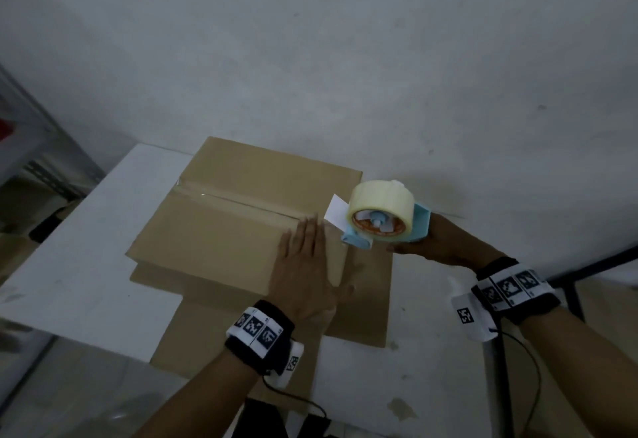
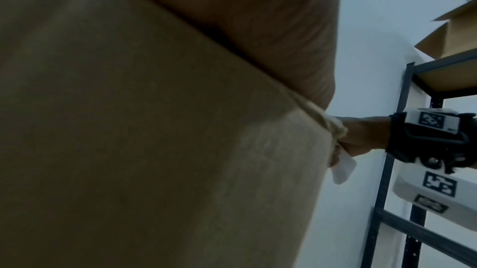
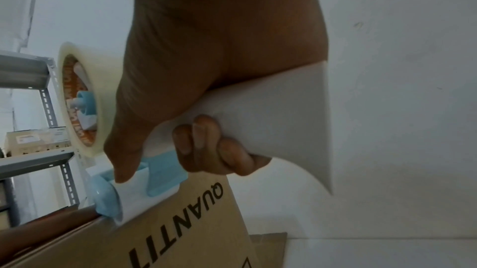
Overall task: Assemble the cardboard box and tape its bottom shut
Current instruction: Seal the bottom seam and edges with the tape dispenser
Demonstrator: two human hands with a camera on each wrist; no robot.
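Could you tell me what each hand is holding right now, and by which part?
The right hand grips the tape dispenser by its handle. The left hand holds nothing; it lies flat on the cardboard box.

Head cam: high up, tilted fwd and down, wide angle; takes in white table (image 1: 86, 230), cardboard box (image 1: 224, 223), both forearms, plus much wall behind.

Left wrist cam: pressed v. close under left hand (image 2: 258, 27), looking along palm lying flat on box (image 2: 129, 150); cardboard fills most of frame, blurred. Past box edge, looks across to right hand (image 2: 366, 135) and metal shelving (image 2: 413, 150) by wall.

Right wrist cam: close beneath right hand (image 3: 219, 58), facing along fingers wrapped round tape dispenser (image 3: 144, 180), down onto printed box side (image 3: 193, 231).

Shared: box in all three; dispenser (image 1: 383, 220) in head and right wrist; left hand (image 1: 303, 272) in head and left wrist.
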